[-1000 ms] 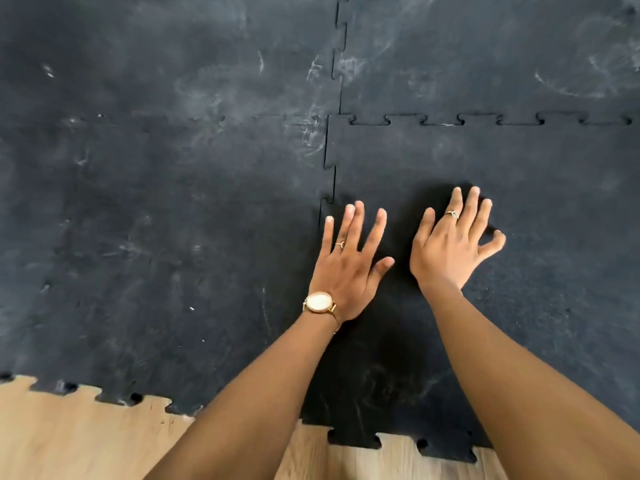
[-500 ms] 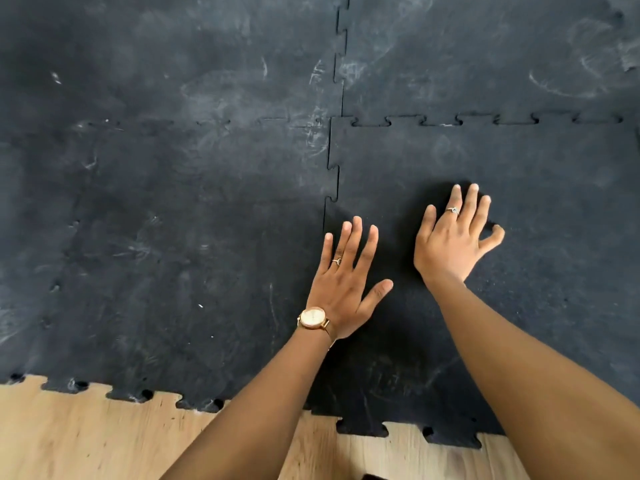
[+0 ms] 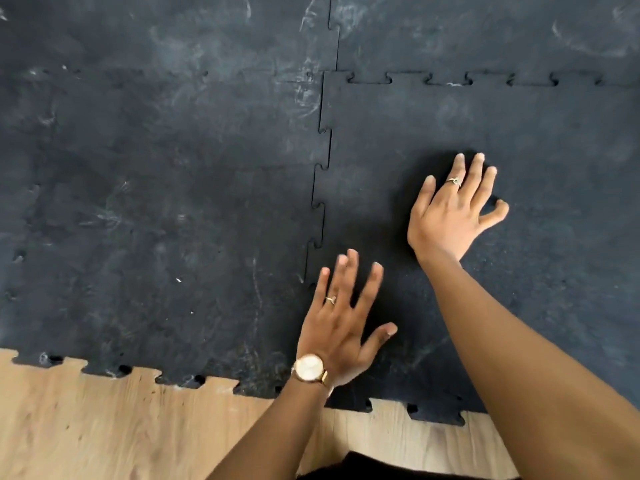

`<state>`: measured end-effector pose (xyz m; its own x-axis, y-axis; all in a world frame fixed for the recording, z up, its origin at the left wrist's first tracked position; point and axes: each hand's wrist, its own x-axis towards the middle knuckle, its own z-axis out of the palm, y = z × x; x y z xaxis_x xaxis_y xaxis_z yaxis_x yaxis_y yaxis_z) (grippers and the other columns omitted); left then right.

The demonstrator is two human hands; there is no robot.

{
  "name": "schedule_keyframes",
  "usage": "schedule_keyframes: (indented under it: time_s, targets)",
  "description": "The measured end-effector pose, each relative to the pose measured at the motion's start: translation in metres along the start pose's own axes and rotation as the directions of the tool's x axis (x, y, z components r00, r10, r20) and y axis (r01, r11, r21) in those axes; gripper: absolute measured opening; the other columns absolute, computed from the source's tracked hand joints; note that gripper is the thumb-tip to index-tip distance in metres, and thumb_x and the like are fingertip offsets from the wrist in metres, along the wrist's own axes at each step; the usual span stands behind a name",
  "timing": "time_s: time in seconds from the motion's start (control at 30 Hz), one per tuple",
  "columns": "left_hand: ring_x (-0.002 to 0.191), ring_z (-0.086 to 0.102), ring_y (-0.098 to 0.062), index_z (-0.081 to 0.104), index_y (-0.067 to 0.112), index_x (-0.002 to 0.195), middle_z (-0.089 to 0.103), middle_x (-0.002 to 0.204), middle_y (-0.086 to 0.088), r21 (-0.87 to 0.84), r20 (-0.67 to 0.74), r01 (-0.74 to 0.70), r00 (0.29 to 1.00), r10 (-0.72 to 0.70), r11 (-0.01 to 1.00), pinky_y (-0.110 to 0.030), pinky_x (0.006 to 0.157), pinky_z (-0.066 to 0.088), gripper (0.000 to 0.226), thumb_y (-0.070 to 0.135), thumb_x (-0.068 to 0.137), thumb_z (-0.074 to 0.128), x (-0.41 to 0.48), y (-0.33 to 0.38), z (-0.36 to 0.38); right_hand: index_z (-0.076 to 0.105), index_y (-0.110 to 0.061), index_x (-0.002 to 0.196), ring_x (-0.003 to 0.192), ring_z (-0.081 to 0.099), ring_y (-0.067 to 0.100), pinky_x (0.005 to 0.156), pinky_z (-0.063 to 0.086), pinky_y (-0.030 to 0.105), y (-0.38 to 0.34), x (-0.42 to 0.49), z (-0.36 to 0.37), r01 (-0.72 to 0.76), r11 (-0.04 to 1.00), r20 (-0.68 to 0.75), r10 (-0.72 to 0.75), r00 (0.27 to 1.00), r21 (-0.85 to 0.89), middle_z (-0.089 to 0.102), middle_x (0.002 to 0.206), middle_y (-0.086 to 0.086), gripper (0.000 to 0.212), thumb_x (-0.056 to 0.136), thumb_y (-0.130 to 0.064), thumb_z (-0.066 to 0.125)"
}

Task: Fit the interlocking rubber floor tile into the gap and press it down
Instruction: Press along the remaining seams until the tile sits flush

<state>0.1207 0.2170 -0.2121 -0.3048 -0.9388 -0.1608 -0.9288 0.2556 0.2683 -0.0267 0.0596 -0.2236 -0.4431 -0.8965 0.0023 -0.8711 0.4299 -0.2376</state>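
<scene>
The black rubber floor tile [image 3: 540, 140] lies at the right, its puzzle teeth meshed with the neighbouring tiles along its left seam [image 3: 320, 188] and its top seam [image 3: 450, 79]. My right hand [image 3: 453, 209] rests flat on this tile, fingers spread, a ring on one finger. My left hand [image 3: 343, 320], with a gold watch and a ring, is spread over the tile's lower left part, beside the bottom of the left seam. It looks slightly blurred; I cannot tell if it touches the rubber. Neither hand holds anything.
A scuffed black tile [image 3: 156, 220] fills the left side, and more tiles [image 3: 485, 29] run across the top. Bare wooden floor [image 3: 104, 427] shows along the bottom under the toothed tile edges. A dark shape [image 3: 363, 467] sits at the bottom edge.
My left hand has slid back toward me along the left seam, down to the tile's lower left corner. My right hand has stayed flat in about the same spot.
</scene>
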Motion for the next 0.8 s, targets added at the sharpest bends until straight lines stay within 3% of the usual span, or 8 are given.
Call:
schedule_keyframes:
  time_s: [0.1, 0.23, 0.27, 0.37, 0.4, 0.57, 0.7, 0.8]
  targets:
    - [0.151, -0.004, -0.027, 0.011, 0.016, 0.156, -0.001, 0.163, -0.013, -0.074, 0.026, -0.034, 0.999, 0.036, 0.997, -0.047, 0.122, 0.004, 0.079, 0.062, 0.094, 0.030, 0.001, 0.001, -0.009, 0.029, -0.013, 0.152, 0.150, 0.013, 0.027, 0.112, 0.012, 0.060, 0.002, -0.002, -0.004, -0.004, 1.000, 0.016, 0.004, 1.000, -0.003, 0.020, 0.163, 0.007, 0.057, 0.102, -0.040, 0.024]
    - [0.151, -0.002, -0.025, 0.011, 0.011, 0.155, 0.001, 0.164, -0.009, -0.409, -0.036, -0.004, 0.999, -0.012, 0.913, -0.043, 0.123, 0.003, 0.079, 0.055, 0.094, 0.037, -0.006, -0.009, -0.018, 0.030, -0.012, 0.151, 0.150, 0.013, 0.028, 0.111, 0.012, 0.061, 0.000, -0.001, -0.006, -0.007, 1.000, 0.020, 0.007, 1.000, 0.020, 0.021, 0.162, 0.008, 0.056, 0.102, -0.039, 0.026]
    - [0.151, 0.001, -0.026, 0.014, 0.011, 0.155, 0.005, 0.164, -0.010, -0.392, -0.061, -0.010, 0.998, -0.015, 0.920, -0.044, 0.123, 0.006, 0.078, 0.053, 0.094, 0.038, -0.012, -0.014, -0.015, 0.030, -0.012, 0.151, 0.150, 0.013, 0.028, 0.111, 0.012, 0.061, 0.000, -0.002, -0.004, -0.002, 1.000, 0.009, 0.002, 1.000, 0.008, 0.021, 0.162, 0.009, 0.056, 0.102, -0.038, 0.026]
    - [0.151, 0.008, -0.029, 0.022, 0.012, 0.153, 0.013, 0.162, -0.015, -0.021, -0.031, -0.096, 0.995, 0.096, 0.995, -0.050, 0.121, 0.012, 0.083, 0.066, 0.091, 0.035, -0.015, -0.020, -0.005, 0.030, -0.013, 0.151, 0.150, 0.014, 0.029, 0.111, 0.013, 0.060, 0.000, 0.001, 0.001, -0.008, 1.000, -0.009, 0.008, 1.000, -0.029, 0.021, 0.162, 0.009, 0.057, 0.101, -0.039, 0.025]
    - [0.151, 0.007, -0.029, 0.023, 0.012, 0.153, 0.014, 0.161, -0.016, 0.011, -0.012, -0.093, 0.996, 0.093, 0.996, -0.049, 0.122, 0.010, 0.086, 0.069, 0.090, 0.035, -0.016, -0.019, -0.003, 0.030, -0.013, 0.151, 0.150, 0.014, 0.028, 0.111, 0.013, 0.060, 0.000, 0.000, 0.000, -0.013, 0.999, -0.003, 0.013, 1.000, -0.036, 0.021, 0.162, 0.008, 0.057, 0.101, -0.039, 0.024]
    - [0.151, 0.011, -0.026, 0.026, 0.013, 0.153, 0.017, 0.161, -0.013, -0.009, -0.016, -0.066, 0.998, 0.066, 0.998, -0.045, 0.122, 0.011, 0.081, 0.065, 0.091, 0.035, -0.014, -0.017, -0.007, 0.028, -0.014, 0.152, 0.150, 0.013, 0.028, 0.112, 0.013, 0.060, -0.001, -0.001, -0.004, -0.014, 1.000, 0.023, 0.014, 1.000, -0.024, 0.019, 0.163, 0.008, 0.058, 0.101, -0.040, 0.023]
    - [0.131, 0.038, -0.024, 0.038, 0.017, 0.143, 0.041, 0.143, -0.007, -0.121, -0.185, 0.166, 0.965, -0.187, 0.979, -0.041, 0.106, 0.031, 0.058, 0.051, 0.096, 0.038, 0.015, -0.009, -0.012, 0.028, -0.013, 0.152, 0.150, 0.013, 0.028, 0.111, 0.012, 0.060, -0.001, 0.000, -0.005, -0.014, 1.000, 0.020, 0.014, 1.000, -0.020, 0.019, 0.163, 0.008, 0.058, 0.101, -0.039, 0.023]
    - [0.143, 0.025, -0.031, 0.034, 0.012, 0.147, 0.035, 0.151, -0.014, 0.018, -0.164, 0.151, 0.976, -0.146, 0.988, -0.045, 0.118, 0.021, 0.063, 0.052, 0.099, 0.031, 0.025, -0.011, -0.007, 0.027, -0.014, 0.153, 0.151, 0.012, 0.028, 0.112, 0.012, 0.058, -0.001, -0.001, -0.006, -0.008, 0.999, 0.025, 0.009, 1.000, -0.035, 0.018, 0.163, 0.007, 0.058, 0.101, -0.040, 0.023]
